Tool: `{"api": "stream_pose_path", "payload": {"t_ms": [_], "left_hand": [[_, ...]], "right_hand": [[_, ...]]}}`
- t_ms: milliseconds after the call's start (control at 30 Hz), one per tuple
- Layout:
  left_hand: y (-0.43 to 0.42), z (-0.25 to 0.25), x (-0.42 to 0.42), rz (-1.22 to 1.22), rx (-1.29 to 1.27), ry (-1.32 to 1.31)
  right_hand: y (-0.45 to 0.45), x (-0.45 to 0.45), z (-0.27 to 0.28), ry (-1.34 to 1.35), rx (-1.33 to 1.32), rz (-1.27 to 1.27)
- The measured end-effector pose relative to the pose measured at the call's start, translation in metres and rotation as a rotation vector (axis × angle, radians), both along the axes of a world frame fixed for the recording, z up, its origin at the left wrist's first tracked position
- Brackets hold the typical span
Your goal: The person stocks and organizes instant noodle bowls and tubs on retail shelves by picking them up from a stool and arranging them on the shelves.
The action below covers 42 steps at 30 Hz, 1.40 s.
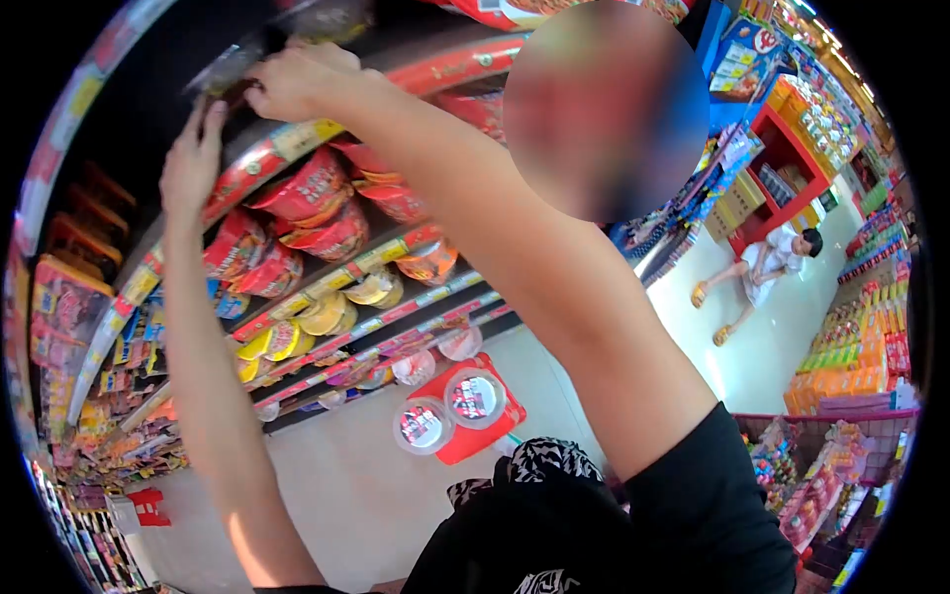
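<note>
Both of my arms reach up to a high shelf at the upper left. My left hand [193, 158] is raised at the shelf's edge, its fingers against the underside of a dark, clear-wrapped item [226, 71] that is blurred. Beside it, my right hand [307, 79] has its fingers bent at the same item; what they grip is too blurred to make out. Below the hands, red noodle bowls [307, 188] are stacked on a shelf, with yellow bowls [327, 312] on the shelf under them.
On the floor below, two round clear-lidded tubs [475, 398] rest on a red stool or crate [513, 404]. A person [777, 262] sits on the floor at the right. Packed shelves [861, 346] line the right side. A blurred circle covers the upper middle.
</note>
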<state>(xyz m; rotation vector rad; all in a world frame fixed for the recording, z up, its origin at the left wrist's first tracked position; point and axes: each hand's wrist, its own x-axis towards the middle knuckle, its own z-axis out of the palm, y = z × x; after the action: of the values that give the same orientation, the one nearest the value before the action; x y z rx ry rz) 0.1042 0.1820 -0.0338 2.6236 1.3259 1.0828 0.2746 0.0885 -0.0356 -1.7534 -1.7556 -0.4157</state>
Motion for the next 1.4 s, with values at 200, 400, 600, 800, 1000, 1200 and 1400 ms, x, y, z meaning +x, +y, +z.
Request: {"api": "stream_pose_path", "payload": {"t_ms": [200, 400, 600, 800, 1000, 1200, 1400], "left_hand": [[0.082, -0.012, -0.01, -0.333, -0.063, 0.022], [0.11, -0.027, -0.012, -0.042, 0.145, 0.111], [0.13, -0.025, -0.016, -0.171, 0.142, 0.184], [0.093, -0.017, -0.004, -0.095, 0.045, 0.172], [0.135, -0.03, -0.005, -0.171, 0.148, 0.226], [0.09, -0.019, 0.007, -0.009, 0.003, 0.139], [0.061, -0.014, 0.01, 0.163, 0.011, 0.165]], "right_hand": [[-0.001, -0.002, 0.003, 0.05, -0.124, -0.054], [0.014, -0.001, -0.002, -0.044, -0.016, -0.106], [0.012, -0.001, -0.004, -0.032, -0.006, -0.099], [0.013, -0.001, -0.005, -0.022, 0.075, -0.095], [-0.001, -0.003, 0.0, 0.047, -0.024, -0.137], [0.004, -0.003, -0.004, 0.011, 0.066, -0.15], [0.012, 0.0, -0.009, 0.004, 0.042, -0.21]]}}
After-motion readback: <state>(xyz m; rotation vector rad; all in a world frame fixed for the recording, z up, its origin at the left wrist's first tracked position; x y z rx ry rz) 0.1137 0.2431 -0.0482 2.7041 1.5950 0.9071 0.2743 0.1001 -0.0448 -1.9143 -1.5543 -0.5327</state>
